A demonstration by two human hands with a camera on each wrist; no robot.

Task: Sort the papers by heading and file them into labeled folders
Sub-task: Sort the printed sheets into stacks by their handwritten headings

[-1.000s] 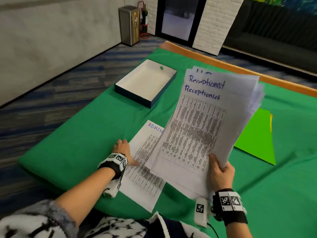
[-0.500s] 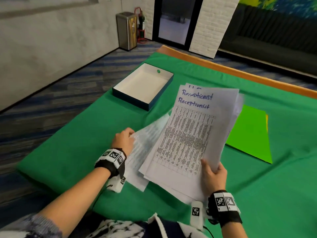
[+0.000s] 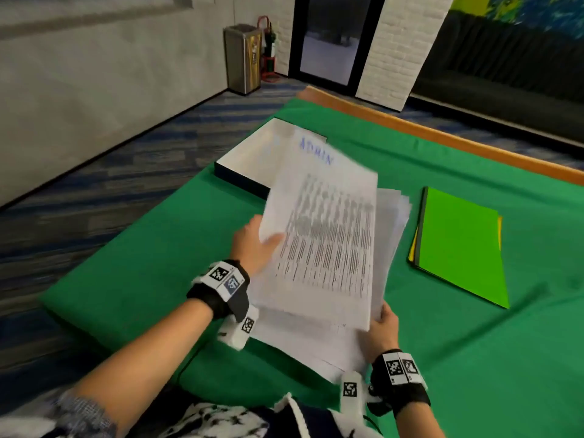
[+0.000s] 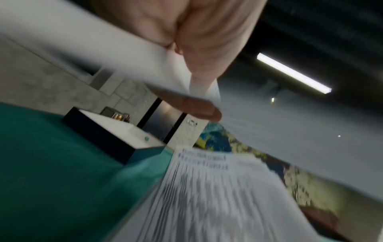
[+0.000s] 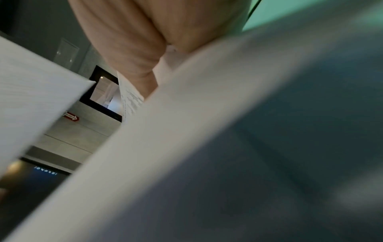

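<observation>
A printed sheet headed ADMIN (image 3: 325, 241) hangs over the paper stack (image 3: 390, 222), blurred by motion. My left hand (image 3: 257, 245) pinches its left edge, thumb on top; the left wrist view shows the thumb and a finger (image 4: 199, 109) clamping the ADMIN sheet (image 4: 290, 131) above the stack (image 4: 207, 196), whose top page carries a blurred heading. My right hand (image 3: 384, 327) grips the stack's near right corner, and the right wrist view shows its fingers (image 5: 128, 54) curled on the stack's paper (image 5: 228, 131). A bright green folder (image 3: 458, 245) lies on a yellow one (image 3: 412, 251) to the right.
A shallow open box (image 3: 252, 159) with dark sides and a white inside sits on the green tablecloth (image 3: 158, 248) behind the papers. The table's wooden edge (image 3: 442, 134) runs along the far side. A metal bin (image 3: 241, 58) stands by the wall.
My left hand has lifted the ADMIN sheet off the cloth and swung it right, over the stack. The Receptionist stack in my right hand has dropped lower and is covered now.
</observation>
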